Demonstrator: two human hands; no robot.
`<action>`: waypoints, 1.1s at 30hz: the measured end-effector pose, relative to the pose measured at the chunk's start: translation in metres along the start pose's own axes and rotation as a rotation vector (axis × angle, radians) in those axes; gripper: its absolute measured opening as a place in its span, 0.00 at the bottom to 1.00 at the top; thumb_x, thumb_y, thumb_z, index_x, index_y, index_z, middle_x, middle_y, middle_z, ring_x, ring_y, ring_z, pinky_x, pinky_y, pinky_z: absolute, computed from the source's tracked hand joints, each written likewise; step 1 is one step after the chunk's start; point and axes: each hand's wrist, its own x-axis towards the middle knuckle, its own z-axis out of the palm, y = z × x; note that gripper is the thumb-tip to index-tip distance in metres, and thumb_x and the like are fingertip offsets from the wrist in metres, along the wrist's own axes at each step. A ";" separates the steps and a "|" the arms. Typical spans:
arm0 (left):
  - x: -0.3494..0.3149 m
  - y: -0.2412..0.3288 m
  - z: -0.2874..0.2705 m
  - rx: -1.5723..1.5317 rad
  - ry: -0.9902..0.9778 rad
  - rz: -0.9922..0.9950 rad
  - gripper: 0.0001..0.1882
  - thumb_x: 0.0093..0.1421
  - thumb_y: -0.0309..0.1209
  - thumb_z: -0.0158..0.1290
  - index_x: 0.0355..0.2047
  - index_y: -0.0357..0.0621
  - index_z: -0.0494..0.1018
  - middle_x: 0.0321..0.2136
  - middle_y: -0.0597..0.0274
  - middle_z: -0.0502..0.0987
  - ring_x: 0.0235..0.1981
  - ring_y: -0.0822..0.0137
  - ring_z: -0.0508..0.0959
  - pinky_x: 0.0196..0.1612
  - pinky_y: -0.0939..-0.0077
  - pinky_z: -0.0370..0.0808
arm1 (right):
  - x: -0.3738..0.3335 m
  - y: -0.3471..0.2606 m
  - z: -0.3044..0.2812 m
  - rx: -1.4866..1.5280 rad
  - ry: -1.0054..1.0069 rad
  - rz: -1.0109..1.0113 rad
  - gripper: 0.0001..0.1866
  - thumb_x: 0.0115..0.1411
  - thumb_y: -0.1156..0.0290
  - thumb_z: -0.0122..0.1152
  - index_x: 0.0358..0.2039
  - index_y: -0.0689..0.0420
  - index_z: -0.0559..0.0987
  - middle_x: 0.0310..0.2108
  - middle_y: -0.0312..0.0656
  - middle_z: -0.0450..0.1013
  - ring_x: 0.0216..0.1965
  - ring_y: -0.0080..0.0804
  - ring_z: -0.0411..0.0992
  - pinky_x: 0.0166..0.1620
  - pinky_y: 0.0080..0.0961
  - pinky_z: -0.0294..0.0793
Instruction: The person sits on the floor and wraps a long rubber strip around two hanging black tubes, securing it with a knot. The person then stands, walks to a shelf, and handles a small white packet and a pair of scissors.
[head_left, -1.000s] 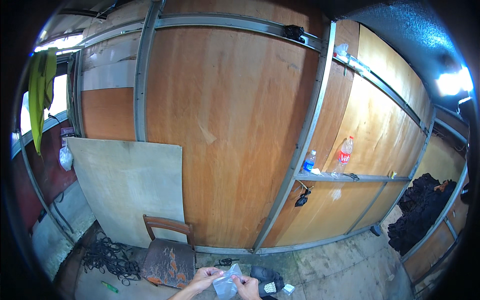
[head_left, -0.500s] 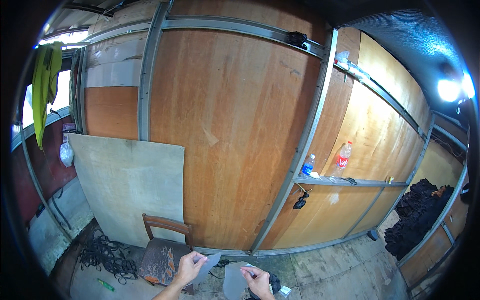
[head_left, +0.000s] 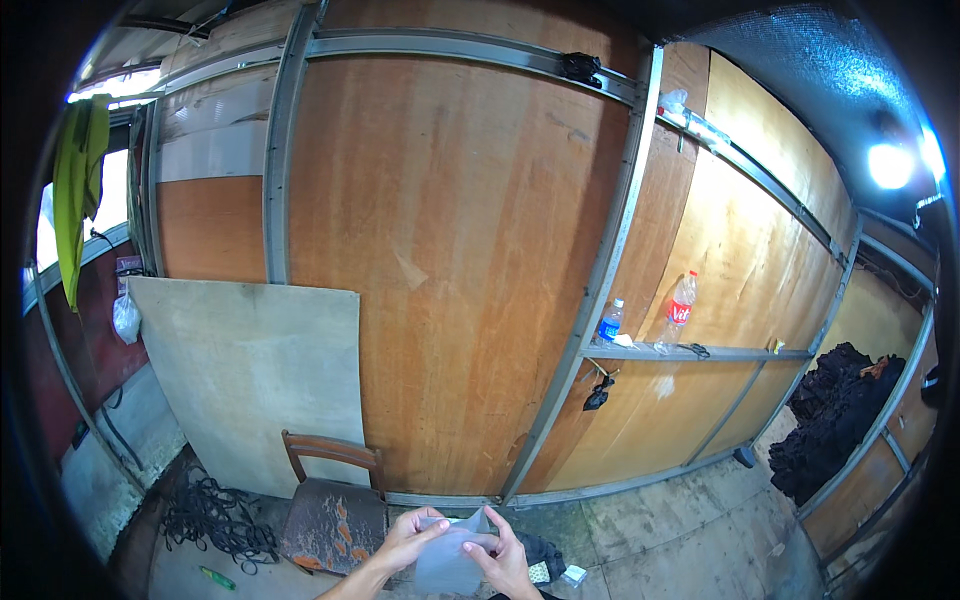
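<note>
Low in the middle, my left hand (head_left: 407, 538) and my right hand (head_left: 505, 562) are close together, each with thumb and fingers pinched on a thin translucent whitish sheet (head_left: 446, 568). The material between them looks like plastic film or a small bag; whether it is one piece or two overlapping ones I cannot tell. It hangs down from both hands, with a corner sticking up beside the right fingertips. Beyond the right hand, a dark bundle (head_left: 541, 553) lies on the floor, with a small white packet (head_left: 574, 576) next to it.
A worn wooden chair (head_left: 335, 525) stands left of my hands, beside a heap of tangled black straps (head_left: 225, 515). A grey board (head_left: 255, 380) leans against the plywood wall (head_left: 450, 250). Two bottles stand on a metal ledge (head_left: 640, 352). A dark pile (head_left: 835, 420) lies far right.
My hands have moved together. The translucent sheets, held apart with one in each hand, now meet or overlap between them. The view has shifted slightly.
</note>
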 end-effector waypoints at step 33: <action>0.077 -0.105 0.092 -0.118 -0.054 -0.016 0.26 0.68 0.43 0.58 0.59 0.39 0.72 0.51 0.60 0.77 0.54 0.71 0.72 0.60 0.70 0.68 | 0.033 0.117 -0.121 0.311 0.237 0.107 0.03 0.61 0.77 0.67 0.36 0.61 0.82 0.29 0.31 0.76 0.32 0.16 0.68 0.37 0.19 0.71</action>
